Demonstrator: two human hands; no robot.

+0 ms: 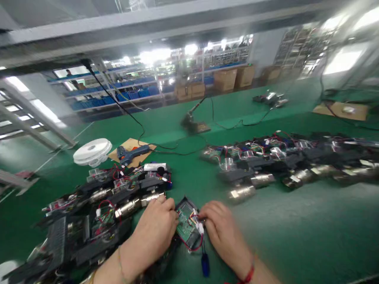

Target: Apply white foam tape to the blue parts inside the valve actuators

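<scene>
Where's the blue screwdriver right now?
In the head view, the screwdriver is near the bottom, just right of centre, below the circuit board and beside the right hand.

Wired assemblies (296, 161) on green bench (296, 228)

no readable text, small white labels (235, 194) on metal cylinders (262, 180), print too blurred to read

1. An electronics assembly workshop on a factory floor, seen across a green workbench (189, 173).
2. Lookalike wired units (127, 185) with shiny metal cylinders (263, 180) crowd the bench in rows, near an exposed circuit board (184, 228).
3. A blue pistol-shaped tool (134, 153) lies on brown board.
4. Beyond, blue bins (143, 92) line storage racks beside cardboard boxes (225, 80) under bright lights (155, 56).
</scene>
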